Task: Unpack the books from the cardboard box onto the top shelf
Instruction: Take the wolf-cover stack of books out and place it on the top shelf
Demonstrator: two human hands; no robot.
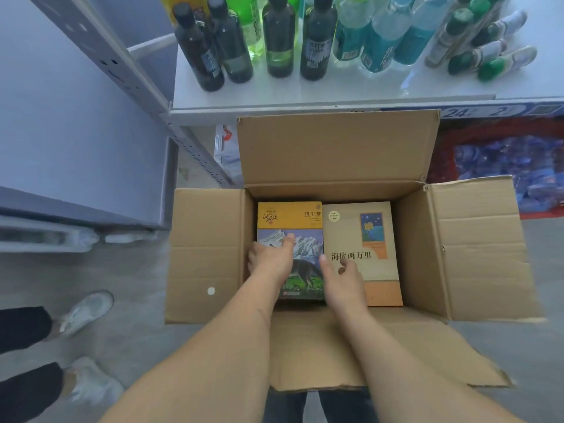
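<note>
Inside the open brown cardboard box point(335, 154), my left hand point(270, 259) grasps the yellow wolf-cover book point(300, 218); my right hand point(343, 277) hovers released over the cream paperback book point(370, 239).

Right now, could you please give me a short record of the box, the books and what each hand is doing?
box: open cardboard box on the floor, flaps spread
books: wolf book on the left, beige book on the right, lying flat side by side in the box
left hand: left hand grips the wolf book's left edge, thumb on the cover
right hand: right hand over the seam between the books, fingers loosely curled, holding nothing
shelf: white shelf behind the box, bearing bottles
books unpacked: none visible on that shelf
</note>
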